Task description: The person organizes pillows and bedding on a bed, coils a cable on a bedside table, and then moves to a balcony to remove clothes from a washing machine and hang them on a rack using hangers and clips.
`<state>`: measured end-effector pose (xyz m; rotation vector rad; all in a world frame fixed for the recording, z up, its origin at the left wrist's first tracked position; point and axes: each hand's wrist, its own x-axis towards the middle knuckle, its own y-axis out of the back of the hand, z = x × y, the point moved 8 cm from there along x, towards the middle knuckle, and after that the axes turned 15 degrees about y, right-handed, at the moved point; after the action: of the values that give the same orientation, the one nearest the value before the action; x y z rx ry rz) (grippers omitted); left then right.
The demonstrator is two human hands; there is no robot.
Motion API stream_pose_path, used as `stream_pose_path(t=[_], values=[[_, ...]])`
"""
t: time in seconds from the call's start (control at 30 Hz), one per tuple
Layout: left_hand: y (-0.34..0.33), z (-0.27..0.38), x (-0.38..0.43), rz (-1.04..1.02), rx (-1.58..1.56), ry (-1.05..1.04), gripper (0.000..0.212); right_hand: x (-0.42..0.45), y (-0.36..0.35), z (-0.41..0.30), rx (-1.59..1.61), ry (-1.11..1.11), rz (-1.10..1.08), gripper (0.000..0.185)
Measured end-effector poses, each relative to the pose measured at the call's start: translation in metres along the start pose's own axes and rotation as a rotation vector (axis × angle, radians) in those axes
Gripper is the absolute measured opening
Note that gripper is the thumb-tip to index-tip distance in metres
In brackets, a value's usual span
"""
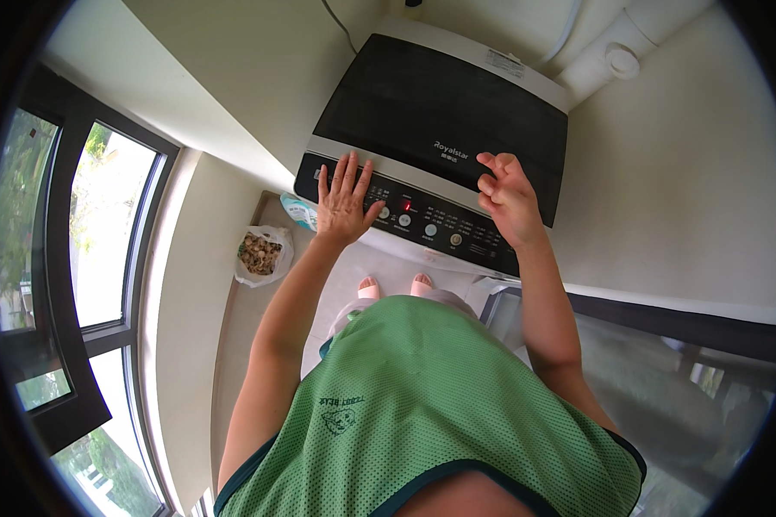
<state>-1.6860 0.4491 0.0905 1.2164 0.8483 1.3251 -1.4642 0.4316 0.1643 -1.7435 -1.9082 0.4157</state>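
A Royalstar top-loading washing machine (427, 110) stands before me, its dark lid down. Along its front edge runs a black control panel (440, 226) with round buttons and a small red lit display. My left hand (344, 200) lies flat, fingers spread, over the left part of the panel and the grey strip, holding nothing. Over the right part of the lid and panel is my right hand (508, 197), its fingers curled and partly bent, with nothing visible in them. Whether it touches the machine I cannot tell.
On the floor at the left, a white plastic bag (260, 255) holds brownish pieces. A blue and white package (299, 212) lies beside the machine. Dark-framed windows (81, 271) are at the left, a white pipe (621, 61) at the upper right, and a glass panel (659, 388) at the lower right.
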Motion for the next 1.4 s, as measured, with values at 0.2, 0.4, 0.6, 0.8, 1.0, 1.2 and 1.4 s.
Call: stream_pose_path(t=[0.2,0.4,0.6,0.8,1.0,1.2,1.4], values=[[-0.001,-0.001,0.001,0.014,0.002,-0.015,0.072,-0.001,0.005,0.022,-0.627,0.079,-0.113,0.046],[-0.001,-0.003,0.0,0.016,0.007,-0.017,0.073,-0.016,-0.004,0.055,-1.643,0.356,-0.454,0.053],[-0.001,-0.003,0.0,0.025,0.007,-0.017,0.076,-0.029,-0.001,0.073,-1.899,0.398,-0.53,0.057],[0.001,-0.003,-0.001,0.045,-0.014,-0.028,0.08,-0.029,-0.005,0.071,-1.945,0.423,-0.514,0.056],[-0.005,-0.003,0.0,0.001,0.004,-0.036,0.077,-0.029,-0.006,0.071,-1.943,0.439,-0.515,0.057],[-0.005,-0.003,0.0,-0.01,0.003,-0.035,0.074,-0.029,-0.007,0.069,-1.914,0.47,-0.495,0.057],[-0.003,-0.003,0.0,-0.028,0.001,-0.024,0.074,-0.029,-0.008,0.067,-1.908,0.484,-0.491,0.057]])
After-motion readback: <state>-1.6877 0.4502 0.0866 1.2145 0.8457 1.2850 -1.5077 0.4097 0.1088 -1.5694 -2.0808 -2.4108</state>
